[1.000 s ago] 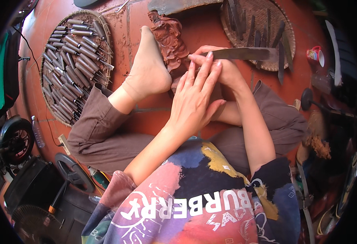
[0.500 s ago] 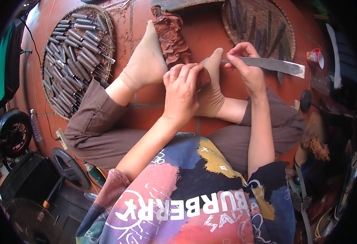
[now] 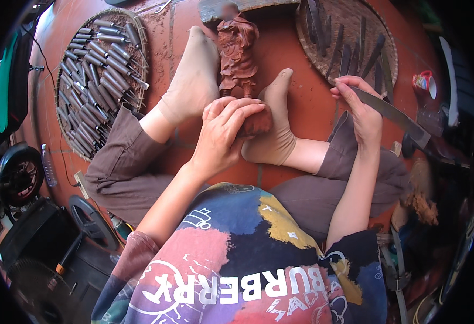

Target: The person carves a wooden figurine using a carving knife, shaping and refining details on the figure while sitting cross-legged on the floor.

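Red-tiled floor (image 3: 280,43) with two round baskets: the left basket (image 3: 145,54) bears tools too crowded to count, the right basket (image 3: 377,32) several flat blades. One carved figurine (image 3: 238,51) extends away from my left hand (image 3: 226,127), whose fingers clasp and partly hide its base, between my two socked feet (image 3: 277,113). My right hand (image 3: 362,108), well apart, pinches one long blade (image 3: 393,114), near one cup (image 3: 424,85).

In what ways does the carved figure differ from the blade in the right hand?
The figure is reddish-brown; the blade is dark grey. The figure is thick and carved in folds, the blade flat and thin. The figure points away from the person, the left hand at its base; the blade slants rightward in the right hand. Both are longer than wide.
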Motion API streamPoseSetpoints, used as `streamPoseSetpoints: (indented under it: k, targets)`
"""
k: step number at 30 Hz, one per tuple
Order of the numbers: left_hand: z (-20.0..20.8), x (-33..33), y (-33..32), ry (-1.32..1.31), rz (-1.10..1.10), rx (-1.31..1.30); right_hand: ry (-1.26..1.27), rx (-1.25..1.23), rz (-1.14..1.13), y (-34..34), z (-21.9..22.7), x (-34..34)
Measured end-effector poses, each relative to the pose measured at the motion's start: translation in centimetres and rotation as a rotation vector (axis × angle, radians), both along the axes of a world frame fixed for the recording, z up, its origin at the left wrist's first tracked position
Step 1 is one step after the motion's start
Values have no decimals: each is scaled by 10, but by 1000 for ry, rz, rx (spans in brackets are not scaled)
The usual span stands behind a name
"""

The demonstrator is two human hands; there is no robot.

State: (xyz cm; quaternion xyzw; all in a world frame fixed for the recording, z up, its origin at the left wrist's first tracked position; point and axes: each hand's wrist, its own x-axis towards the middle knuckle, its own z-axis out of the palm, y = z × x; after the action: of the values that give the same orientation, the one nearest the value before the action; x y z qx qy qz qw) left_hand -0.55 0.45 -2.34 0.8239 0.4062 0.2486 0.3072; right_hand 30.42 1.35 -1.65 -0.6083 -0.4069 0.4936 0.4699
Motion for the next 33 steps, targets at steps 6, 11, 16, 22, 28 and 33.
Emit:
streamPoseSetpoints:
  k: [6,11,16,22,28,33]
  targets:
    - [7,5,-2,105,1,-23,-30,8,-46,0,-7,3]
    - [4,3,-3,139,5,15,-221,-395,-123,8,-5,27]
    - [6,4,1,142,1,12,-639,-392,-216,8,-46,54]
    - [8,5,1,149,-4,49,-1039,-396,-238,8,-66,58]
    - [11,8,0,167,-21,28,-1208,-193,-401,11,-48,47]
    - [11,7,-1,145,-7,58,-1131,-309,-168,60,-44,32]
